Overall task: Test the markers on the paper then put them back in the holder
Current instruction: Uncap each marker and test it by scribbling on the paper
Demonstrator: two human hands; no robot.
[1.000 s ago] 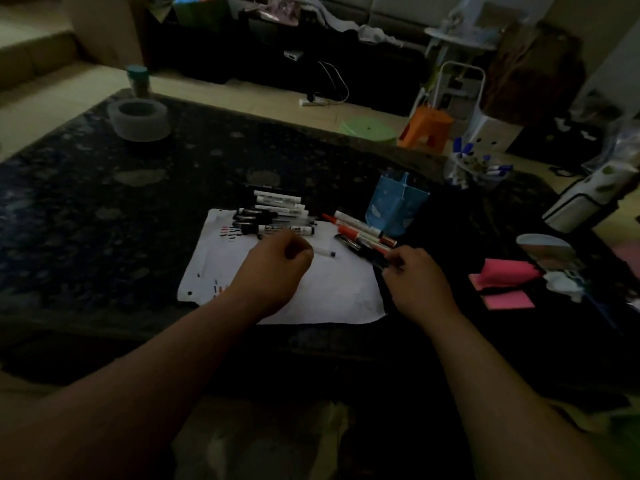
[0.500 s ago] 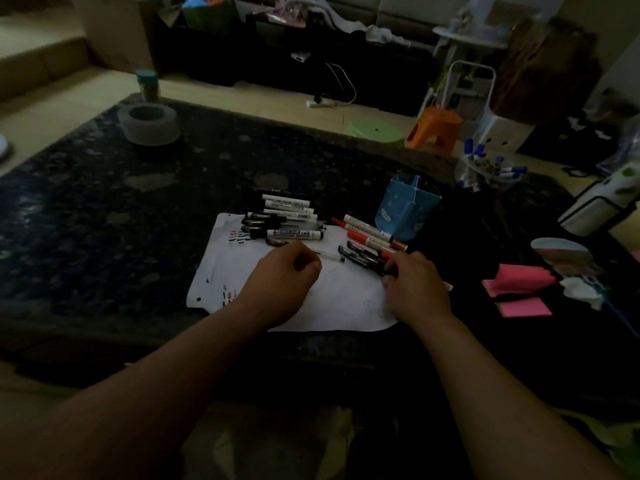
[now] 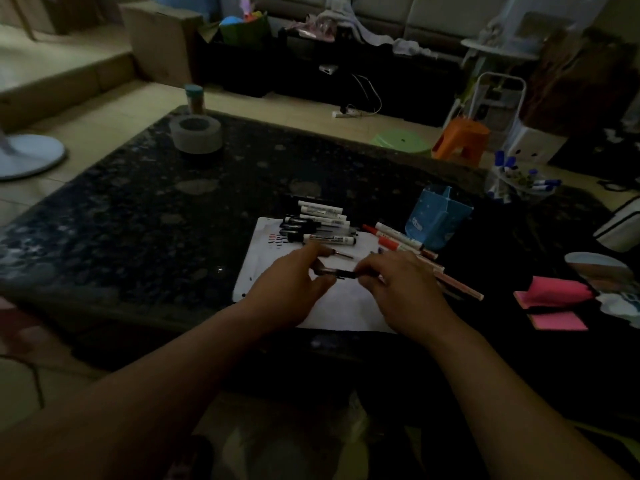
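Grip of left hand [image 3: 287,289] and right hand [image 3: 398,289] on one marker [image 3: 341,273]

Tape roll [image 3: 196,134] and pink notes [image 3: 557,321] on table [image 3: 104,209].

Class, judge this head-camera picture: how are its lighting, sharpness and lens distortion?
Head view: dim and underexposed, the dark table losing detail, the white paper brightest; the left hand and right hand pinching a marker look soft; wide-angle lens stretches the forearms near the bottom edge.
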